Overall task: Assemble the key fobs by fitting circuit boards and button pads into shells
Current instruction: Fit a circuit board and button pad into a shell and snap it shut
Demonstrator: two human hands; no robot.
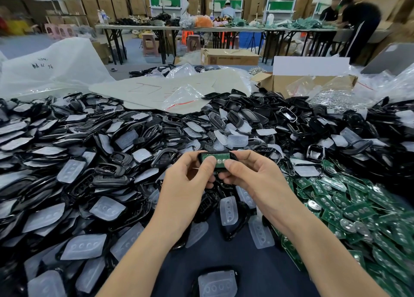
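Dark-clothed desk (224, 258), bare only near front edge; heaped over left and centre, black shells (112, 169) mixed with translucent button pads (83, 246); at right, pile of green circuit boards (358, 211); raised together above desk centre, left hand (186, 180) and right hand (257, 180), fingers curled; at front edge, lone shell (217, 283) topped with pad; gripped by its ends between both hands, held shell (215, 152), thumbs pressed on top; seated inside held shell, green board (220, 156), partly hidden under both thumbs.
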